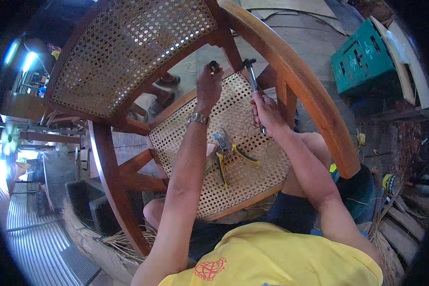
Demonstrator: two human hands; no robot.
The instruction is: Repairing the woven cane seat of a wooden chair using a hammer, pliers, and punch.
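A wooden chair with a woven cane seat and a cane back panel fills the middle of the head view. My right hand is closed round the shaft of a hammer, its dark head up near the seat's far corner. Close by on the left, my left hand is closed on a short dark object; most of it is hidden in the fingers, and I cannot tell its kind. Pruning shears with yellow and black handles lie on the seat between my forearms.
The chair's curved wooden armrest arches round my right forearm. A green plastic crate stands at the far right, with boards leaning on it. Behind the chair back, another person's feet show. Loose cane strips lie at lower left.
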